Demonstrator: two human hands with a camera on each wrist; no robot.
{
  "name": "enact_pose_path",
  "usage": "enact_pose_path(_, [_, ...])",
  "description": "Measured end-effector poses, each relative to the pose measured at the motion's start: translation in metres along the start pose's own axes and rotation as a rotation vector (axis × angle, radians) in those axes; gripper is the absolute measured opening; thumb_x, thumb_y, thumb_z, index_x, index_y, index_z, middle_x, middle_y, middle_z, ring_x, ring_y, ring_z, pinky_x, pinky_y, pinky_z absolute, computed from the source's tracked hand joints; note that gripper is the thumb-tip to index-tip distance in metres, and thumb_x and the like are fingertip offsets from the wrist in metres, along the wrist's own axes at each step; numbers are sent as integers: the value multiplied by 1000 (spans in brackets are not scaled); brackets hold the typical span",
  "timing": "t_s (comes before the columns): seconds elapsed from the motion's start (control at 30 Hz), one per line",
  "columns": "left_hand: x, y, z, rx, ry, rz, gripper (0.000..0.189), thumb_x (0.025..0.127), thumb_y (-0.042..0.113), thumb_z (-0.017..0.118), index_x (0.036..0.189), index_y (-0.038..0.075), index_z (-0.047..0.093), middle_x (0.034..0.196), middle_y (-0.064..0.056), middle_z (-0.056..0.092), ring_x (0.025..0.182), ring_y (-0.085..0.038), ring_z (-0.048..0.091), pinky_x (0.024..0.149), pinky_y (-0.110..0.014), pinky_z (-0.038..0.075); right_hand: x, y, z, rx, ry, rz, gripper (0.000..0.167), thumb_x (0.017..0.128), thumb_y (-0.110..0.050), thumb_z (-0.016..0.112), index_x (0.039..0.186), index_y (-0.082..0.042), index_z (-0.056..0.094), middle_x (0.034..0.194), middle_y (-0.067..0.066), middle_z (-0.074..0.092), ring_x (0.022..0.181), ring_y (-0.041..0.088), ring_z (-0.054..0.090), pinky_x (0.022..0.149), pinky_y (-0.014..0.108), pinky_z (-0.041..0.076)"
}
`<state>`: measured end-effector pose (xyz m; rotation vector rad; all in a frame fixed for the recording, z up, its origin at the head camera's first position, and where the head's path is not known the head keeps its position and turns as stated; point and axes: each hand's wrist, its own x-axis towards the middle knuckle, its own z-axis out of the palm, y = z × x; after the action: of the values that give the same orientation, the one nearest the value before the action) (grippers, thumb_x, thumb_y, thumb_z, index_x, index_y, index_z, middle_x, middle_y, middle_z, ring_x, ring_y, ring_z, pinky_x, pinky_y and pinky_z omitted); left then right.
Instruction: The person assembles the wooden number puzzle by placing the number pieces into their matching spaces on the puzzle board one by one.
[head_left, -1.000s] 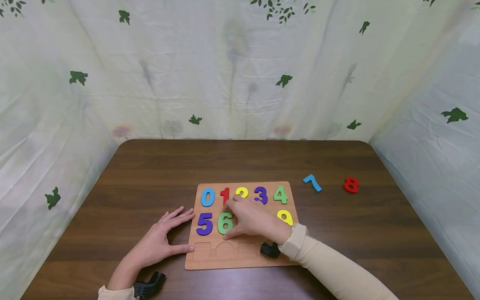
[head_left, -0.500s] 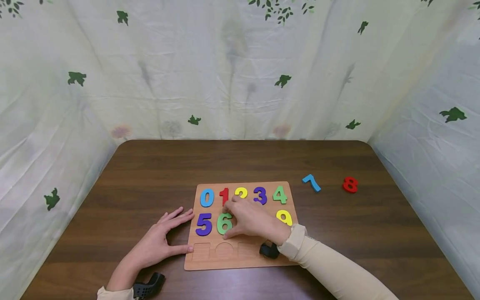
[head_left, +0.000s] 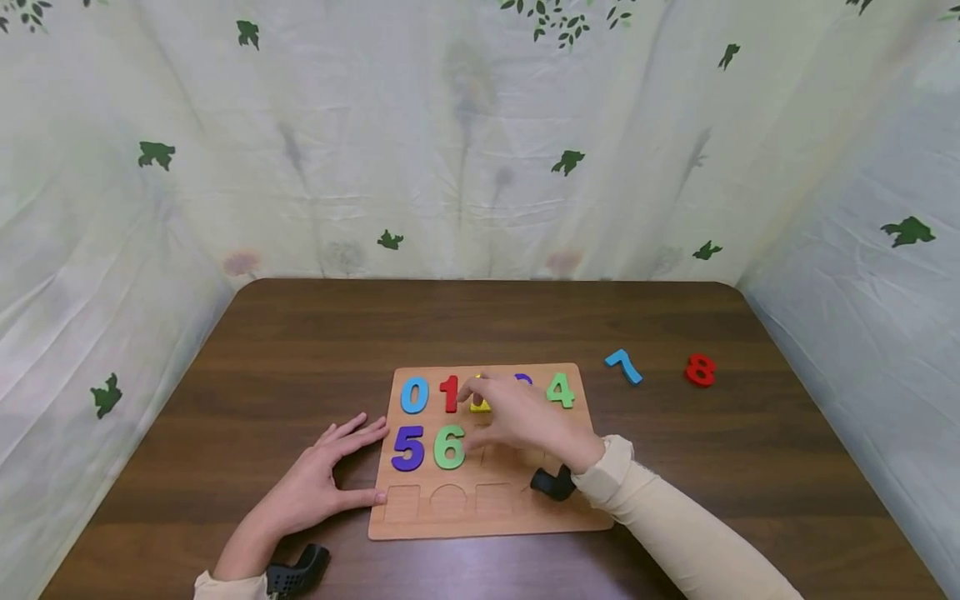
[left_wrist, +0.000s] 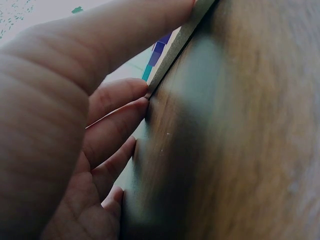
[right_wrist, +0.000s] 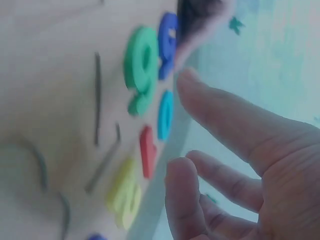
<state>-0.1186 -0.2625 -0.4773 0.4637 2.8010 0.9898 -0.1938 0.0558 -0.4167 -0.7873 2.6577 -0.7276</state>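
Observation:
A wooden number board (head_left: 420,525) lies on the table with coloured numerals on it. My left hand (head_left: 318,483) touches its left edge, thumb and fingers spread; the left wrist view shows the thumb and fingertips against the board's edge. My right hand (head_left: 525,421) hovers over the board's middle with nothing between thumb and fingers. Just left of it sits the green 6 (head_left: 449,447), and beside that the purple 5 (head_left: 408,448). The red 1 (right_wrist: 147,151) and yellow 2 (right_wrist: 123,195) show in the right wrist view. The right hand hides most of the 3.
A blue 7 (head_left: 624,366) and a red 8 (head_left: 701,370) lie on the table (head_left: 480,321) right of the board. The blue 0 (head_left: 414,395) and green 4 (head_left: 560,390) sit in the board's top row. Pale curtains (head_left: 420,125) stand behind the table.
My right hand has lifted off the green 6 and moved slightly right and away from me, its fingers apart. The yellow 9 is now hidden by that hand. My left hand stays put.

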Motion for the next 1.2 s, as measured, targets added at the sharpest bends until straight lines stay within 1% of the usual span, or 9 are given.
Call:
enact_pose_path(0.13, [1,0,0,0,-1,-2,90,76,56,93,155,26,61,163,-5,56,160,-43,35,128,-77,18,-2,10,-16,12,48,-12,59,82,-33,96,132,-13,72,125,9,71,116,27,67,89,38,61])
enact_pose_path(0.27, [0,0,0,2,-4,-10,91,76,57,93,155,26,60,164,-4,56,160,-43,34,128,-77,18,-6,22,-33,10,71,18,59,85,-29,94,138,-14,70,128,10,70,118,30,67,88,38,62])
enact_pose_path(0.47, [0,1,-1,1,-2,-7,91,77,57,93,155,26,60,163,-5,56,160,-43,35,128,-77,18,-16,47,-57,36,122,93,62,88,-28,91,144,-17,66,137,15,66,101,29,69,81,37,61])
enact_pose_path(0.67, [-1,2,-1,-2,-1,-4,90,76,57,93,155,26,60,163,-5,56,160,-43,35,128,-77,18,-26,78,-73,71,189,121,64,90,-25,89,147,-15,63,141,18,65,119,37,66,93,48,62])
enact_pose_path(0.7, [-1,2,-1,-2,-1,-4,90,76,57,93,155,26,60,163,-5,56,160,-43,35,128,-77,18,-28,83,-75,73,198,130,64,91,-25,89,148,-15,62,141,18,65,118,39,66,93,49,62])
enact_pose_path(0.77, [0,2,-1,-3,-2,-5,90,76,57,93,155,27,60,163,-5,56,160,-43,34,128,-76,18,-31,94,-78,88,212,145,65,91,-26,88,149,-15,61,142,19,65,117,40,66,93,48,62])
enact_pose_path(0.83, [0,2,-1,-4,-2,-7,90,76,56,93,155,27,60,163,-5,56,160,-43,34,128,-76,18,-33,105,-82,109,218,160,66,92,-28,87,150,-14,60,142,20,64,111,40,67,87,44,62])
enact_pose_path(1.03, [0,2,-2,-6,-5,-8,90,77,55,94,155,27,60,164,-5,55,160,-43,34,128,-77,18,-43,131,-92,156,245,196,66,95,-33,84,153,-17,58,143,20,63,99,32,66,79,34,56])
enact_pose_path(1.2, [0,2,-1,-9,-2,-4,90,77,55,94,155,27,60,164,-5,55,160,-44,34,128,-77,18,-50,148,-95,194,249,207,65,98,-35,81,155,-17,56,146,21,61,113,37,67,88,41,57])
